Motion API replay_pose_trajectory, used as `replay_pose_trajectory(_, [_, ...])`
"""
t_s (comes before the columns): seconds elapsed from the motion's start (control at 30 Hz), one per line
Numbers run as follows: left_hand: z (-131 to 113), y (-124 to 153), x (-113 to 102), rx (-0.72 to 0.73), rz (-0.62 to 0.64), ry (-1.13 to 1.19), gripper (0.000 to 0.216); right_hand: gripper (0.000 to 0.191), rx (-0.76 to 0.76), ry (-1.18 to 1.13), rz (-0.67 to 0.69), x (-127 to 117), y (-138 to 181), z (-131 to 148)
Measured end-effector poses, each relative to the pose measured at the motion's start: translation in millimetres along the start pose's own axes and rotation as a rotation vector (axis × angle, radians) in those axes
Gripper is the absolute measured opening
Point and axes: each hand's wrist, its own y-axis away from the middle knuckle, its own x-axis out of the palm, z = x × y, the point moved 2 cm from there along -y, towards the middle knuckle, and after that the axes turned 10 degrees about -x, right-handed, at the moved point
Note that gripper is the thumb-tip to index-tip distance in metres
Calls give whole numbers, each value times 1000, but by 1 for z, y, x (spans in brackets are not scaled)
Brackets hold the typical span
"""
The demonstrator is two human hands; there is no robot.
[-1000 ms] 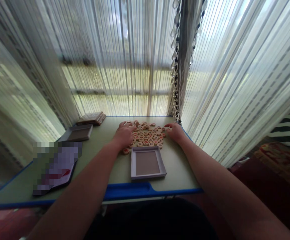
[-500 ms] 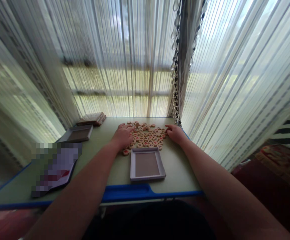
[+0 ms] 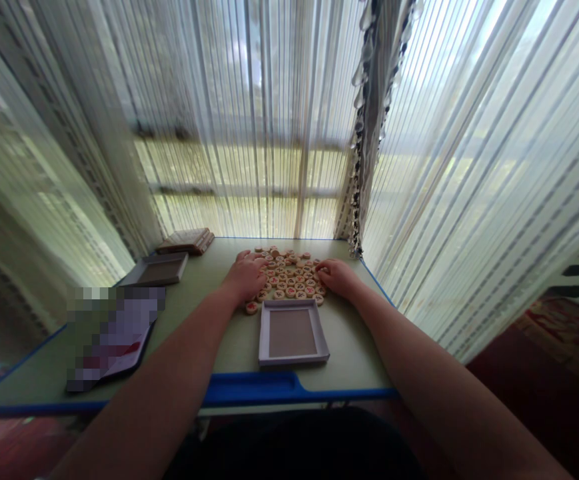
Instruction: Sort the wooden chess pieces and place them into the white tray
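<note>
Two bare hands frame the work on my head feed: the left hand (image 3: 245, 277) lies palm down with its fingers loosely spread over the pile's left edge, while the right hand (image 3: 338, 277) bends its fingers in at the right edge. I can't tell from here whether that thumb and forefinger pinch a piece or merely touch one.

Biggest in my view is the striped sheer curtain (image 3: 249, 133), which hangs across the whole far side and lets daylight through onto the work. Below it stretches the pale table (image 3: 202, 273), edged in blue, with a moulded trough (image 3: 249, 385) along the person's side. At the left lies a flat, dark-edged slab (image 3: 116, 333); pixelation covers most of it, so I won't name it. It sits outside the left forearm, which I'd judge keeps it out of the way.

Centred before the person is a shallow box (image 3: 264, 337), open side up, its brown floor showing. Just beyond the slab rests a similar box (image 3: 183, 268), and behind that a low stack (image 3: 186, 240), perhaps books, both apart from the pile.

Smallest are the round wooden discs (image 3: 292, 281), marked in red or dark characters, gathered between the hands and just beyond the near box. They seem bunched so that both hands reach them easily. One red-marked disc (image 3: 252, 307) sits at the near left fringe.
</note>
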Motion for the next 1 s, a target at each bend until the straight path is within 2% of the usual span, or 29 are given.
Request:
replay_pose_trajectory(0.13, [-2,1,-2,8,-4,14,40,22,100,-42,8,3,-2,5])
replay_pose_trajectory(0.43, [-5,2,-5,0,10,-18,35,22,199,-269,-128,11,-5,-1])
replay_pose_trajectory(0.6, [-7,2,-6,10,14,-2,33,17,176,-199,-199,7,-5,0])
replay_pose_trajectory(0.73, [-7,2,-6,3,13,4,32,22,80,-118,-163,1,-4,2])
replay_pose_trajectory(1.0, [-6,1,-7,21,-1,13,32,17,113,-27,-88,-5,3,2])
